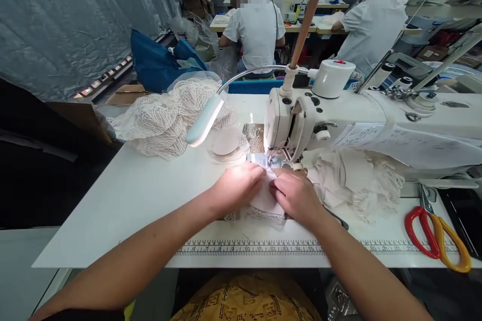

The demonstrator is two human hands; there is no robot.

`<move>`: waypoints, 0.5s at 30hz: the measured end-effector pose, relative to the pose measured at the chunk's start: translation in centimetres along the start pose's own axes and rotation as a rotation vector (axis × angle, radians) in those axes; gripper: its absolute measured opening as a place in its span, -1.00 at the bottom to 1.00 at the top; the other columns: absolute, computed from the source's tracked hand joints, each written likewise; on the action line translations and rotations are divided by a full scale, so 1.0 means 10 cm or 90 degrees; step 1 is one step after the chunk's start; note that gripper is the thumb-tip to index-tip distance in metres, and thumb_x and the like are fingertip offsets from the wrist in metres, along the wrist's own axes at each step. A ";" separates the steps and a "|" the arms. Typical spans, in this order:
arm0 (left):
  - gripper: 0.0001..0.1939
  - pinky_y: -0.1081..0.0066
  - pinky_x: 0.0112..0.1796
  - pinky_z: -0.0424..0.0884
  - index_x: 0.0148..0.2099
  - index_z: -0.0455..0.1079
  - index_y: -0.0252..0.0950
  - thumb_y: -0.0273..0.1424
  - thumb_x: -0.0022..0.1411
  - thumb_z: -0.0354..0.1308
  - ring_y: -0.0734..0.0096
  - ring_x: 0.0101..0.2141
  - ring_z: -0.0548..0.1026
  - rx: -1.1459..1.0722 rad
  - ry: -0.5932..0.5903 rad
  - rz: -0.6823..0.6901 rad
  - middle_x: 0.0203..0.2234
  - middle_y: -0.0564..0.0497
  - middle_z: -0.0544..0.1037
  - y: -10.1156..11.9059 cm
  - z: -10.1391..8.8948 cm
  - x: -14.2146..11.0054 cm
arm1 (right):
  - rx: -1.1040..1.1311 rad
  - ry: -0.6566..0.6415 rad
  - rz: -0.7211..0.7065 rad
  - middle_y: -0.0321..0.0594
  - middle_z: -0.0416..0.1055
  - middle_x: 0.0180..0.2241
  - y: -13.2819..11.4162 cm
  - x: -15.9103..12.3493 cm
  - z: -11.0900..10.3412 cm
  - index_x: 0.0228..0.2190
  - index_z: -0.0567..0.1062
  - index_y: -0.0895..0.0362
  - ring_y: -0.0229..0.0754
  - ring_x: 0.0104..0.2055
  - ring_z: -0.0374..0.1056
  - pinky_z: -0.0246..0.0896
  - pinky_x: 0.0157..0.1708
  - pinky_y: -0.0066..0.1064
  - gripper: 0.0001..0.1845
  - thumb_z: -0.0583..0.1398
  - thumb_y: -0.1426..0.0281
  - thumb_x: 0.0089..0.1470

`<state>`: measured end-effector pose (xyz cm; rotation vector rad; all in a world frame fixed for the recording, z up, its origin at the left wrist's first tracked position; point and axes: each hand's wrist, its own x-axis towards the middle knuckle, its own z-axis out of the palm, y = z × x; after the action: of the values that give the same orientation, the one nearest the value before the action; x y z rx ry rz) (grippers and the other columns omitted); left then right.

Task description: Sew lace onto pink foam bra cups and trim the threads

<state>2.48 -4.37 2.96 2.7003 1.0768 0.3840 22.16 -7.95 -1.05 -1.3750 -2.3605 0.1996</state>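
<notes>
A white sewing machine (339,105) stands on the table, and a piece of white lace-edged fabric (266,203) lies under its needle area. My left hand (241,183) is closed at the fabric's left edge, its fingertips close to the presser foot (268,160). On the other side my right hand (295,193) pinches the fabric's right edge. Both hands hide part of the cloth, and the exact stitch line is covered. Left of the needle lie round white fabric pieces (226,141) in a stack.
A heap of white lace (158,120) covers the table's back left, below a lamp (205,120). More white fabric (354,175) is bunched right of the needle. Scissors (437,235) with red and yellow handles lie at the right, beside a dark flat object (465,218). Two people sit ahead.
</notes>
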 end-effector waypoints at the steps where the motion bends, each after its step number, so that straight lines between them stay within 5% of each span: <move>1: -0.77 0.32 -0.25 0.44 -0.17 0.40 -0.34 -0.43 0.34 -0.08 0.29 -0.28 0.47 0.003 -0.016 0.032 -0.33 -0.09 0.51 0.03 0.03 -0.02 | -0.008 -0.002 0.013 -0.21 0.39 -0.45 0.00 0.00 0.00 -0.44 0.52 0.13 -0.20 -0.35 0.26 0.05 -0.33 -0.40 -0.78 0.09 0.44 0.16; 7: -0.74 0.12 -0.04 0.43 -0.05 0.38 -0.41 -0.41 0.36 -0.06 0.11 0.01 0.42 0.038 -0.022 0.075 -0.03 -0.26 0.47 0.02 0.23 -0.05 | -0.045 -0.041 0.070 -0.16 0.44 -0.28 -0.01 0.03 0.00 -0.16 0.50 0.11 -0.13 -0.23 0.33 0.13 -0.24 -0.35 -0.78 0.12 0.40 0.16; 15: -0.51 0.10 0.04 0.36 0.18 0.25 -0.45 -0.31 0.28 0.05 0.03 0.10 0.34 0.041 -0.089 0.081 0.13 -0.27 0.37 -0.19 0.14 0.00 | -0.095 -0.040 0.078 -0.17 0.46 -0.29 -0.03 0.08 0.02 -0.11 0.49 0.10 -0.14 -0.30 0.32 0.09 -0.33 -0.37 -0.73 0.10 0.35 0.19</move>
<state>1.73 -3.11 1.05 2.8130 0.8977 0.1809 21.50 -7.42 -0.93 -1.6081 -2.3847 0.1044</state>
